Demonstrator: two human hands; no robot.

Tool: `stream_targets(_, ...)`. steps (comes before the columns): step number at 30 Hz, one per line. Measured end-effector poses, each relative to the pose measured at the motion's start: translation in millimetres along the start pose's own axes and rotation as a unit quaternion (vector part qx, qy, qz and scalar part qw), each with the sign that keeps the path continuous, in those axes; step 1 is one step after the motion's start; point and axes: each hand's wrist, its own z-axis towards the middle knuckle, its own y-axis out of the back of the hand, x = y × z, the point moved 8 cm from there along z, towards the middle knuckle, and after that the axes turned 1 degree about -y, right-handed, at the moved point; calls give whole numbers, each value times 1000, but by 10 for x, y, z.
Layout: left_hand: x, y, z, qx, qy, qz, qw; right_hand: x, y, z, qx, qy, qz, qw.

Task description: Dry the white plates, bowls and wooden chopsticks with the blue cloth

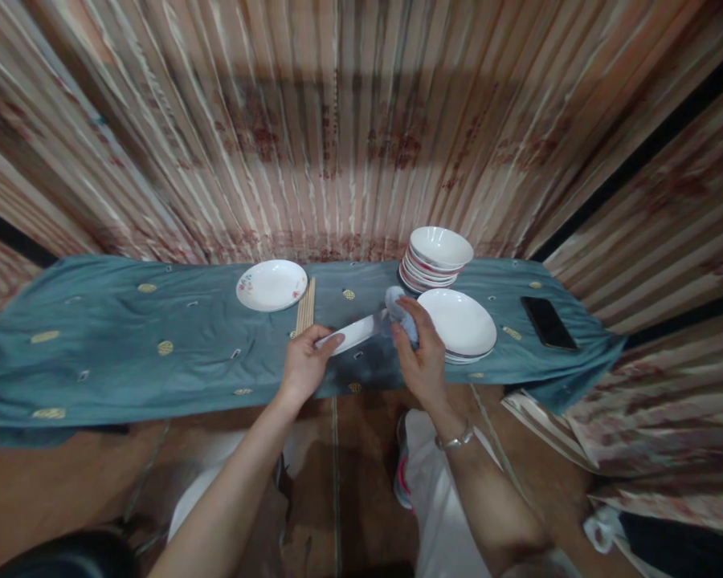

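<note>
My left hand (306, 363) is closed on the near left rim of a white plate (357, 332), which is tilted so that it shows almost edge-on. A bunched pale blue cloth (402, 315) is gripped in my right hand (422, 349), against or close to the plate's right end; the exact contact is blurred. Just beyond my left hand lies a bundle of wooden chopsticks (305, 307). A stack of white plates (458, 323) stands right beside my right hand, partly behind it.
A white plate with a flower pattern (271, 286) lies left of the chopsticks. Stacked bowls (439, 255) stand near the back edge. A black phone (548, 323) rests at the right on the teal tablecloth (198, 353). Pleated curtains (349, 128) hang close behind the table.
</note>
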Motion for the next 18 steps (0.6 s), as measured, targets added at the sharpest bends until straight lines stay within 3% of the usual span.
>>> stream_targets(3,40,38,11,-16,42,-79,996,251,-228,-105,46,87,-49,994)
stream_targets(7,55,76,-21,-15,69,-141,988,507,-677,-303,147,185,-106,966)
stream_targets(18,201,164,18,-27,31,-166,985,441,-952,-76,88,118,-189,971)
